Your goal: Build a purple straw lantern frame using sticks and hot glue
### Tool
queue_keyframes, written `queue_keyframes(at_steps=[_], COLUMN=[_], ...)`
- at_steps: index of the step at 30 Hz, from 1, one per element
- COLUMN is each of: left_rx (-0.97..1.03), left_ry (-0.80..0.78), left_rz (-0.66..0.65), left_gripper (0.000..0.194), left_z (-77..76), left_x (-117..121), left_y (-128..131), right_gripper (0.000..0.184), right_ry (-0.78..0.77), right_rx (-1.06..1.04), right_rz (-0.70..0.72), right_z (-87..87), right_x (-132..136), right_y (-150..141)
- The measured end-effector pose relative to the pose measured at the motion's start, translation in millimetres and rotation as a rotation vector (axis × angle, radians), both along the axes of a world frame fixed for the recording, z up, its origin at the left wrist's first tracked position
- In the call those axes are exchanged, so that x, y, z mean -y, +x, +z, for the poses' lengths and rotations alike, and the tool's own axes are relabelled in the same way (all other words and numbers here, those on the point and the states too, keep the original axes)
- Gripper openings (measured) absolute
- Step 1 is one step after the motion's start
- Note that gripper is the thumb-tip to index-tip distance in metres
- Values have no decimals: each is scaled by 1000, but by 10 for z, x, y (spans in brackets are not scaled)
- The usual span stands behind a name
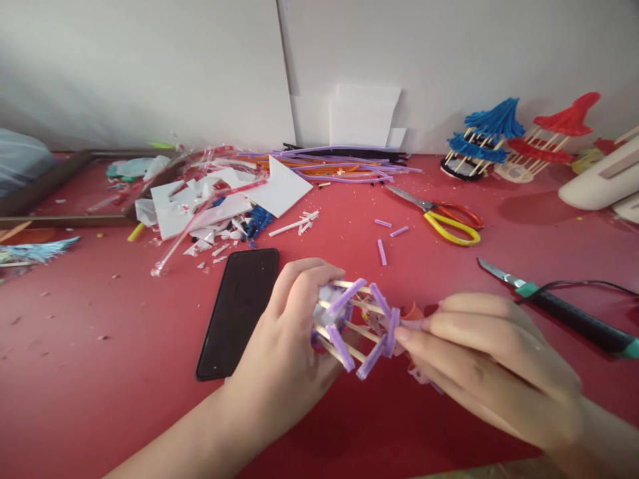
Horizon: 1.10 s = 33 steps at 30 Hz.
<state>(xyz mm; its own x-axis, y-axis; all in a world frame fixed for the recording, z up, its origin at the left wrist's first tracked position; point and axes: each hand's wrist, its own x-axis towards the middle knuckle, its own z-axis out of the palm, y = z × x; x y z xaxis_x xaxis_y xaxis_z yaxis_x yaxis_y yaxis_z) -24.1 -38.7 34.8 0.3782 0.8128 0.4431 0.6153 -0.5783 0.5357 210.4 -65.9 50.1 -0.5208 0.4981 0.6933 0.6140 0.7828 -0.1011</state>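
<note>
My left hand point(294, 326) is wrapped round the base of a small craft frame point(357, 326) made of pale wooden sticks and short purple pipe cleaner pieces. The frame lies tilted, its stick ends pointing right. At those ends my right hand point(489, 359) pinches a purple pipe cleaner piece point(393, 332), thumb and fingers pressed together; the exact grip is partly hidden. Some pinkish, crumpled material point(422, 372) shows below the right fingers, too blurred to name. Beyond the hands, a few cut purple pieces point(382, 253) lie on the red table point(150, 399).
A phone point(239, 313) lies left of my left hand. Scissors point(439, 216) and a green-black cutting tool with a cord point(564, 313) lie to the right. Behind are pipe cleaners point(344, 166), white scraps point(214, 199), and blue point(479, 140) and red point(549, 140) stick models.
</note>
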Motion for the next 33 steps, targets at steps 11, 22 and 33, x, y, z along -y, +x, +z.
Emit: queue_keyframes(at_steps=[11, 22, 33], left_rx=[9, 8, 9], left_ry=[-14, -2, -16], left_rz=[-7, -19, -17], left_gripper=[61, 60, 55], left_z=[0, 12, 10], left_x=[11, 4, 8], left_y=[-12, -16, 0], right_gripper=[22, 23, 23], right_ry=[9, -6, 2], right_rx=[-19, -47, -27], right_rz=[20, 12, 21], right_z=[-32, -26, -40], right_x=[-25, -33, -55], right_y=[-24, -57, -30])
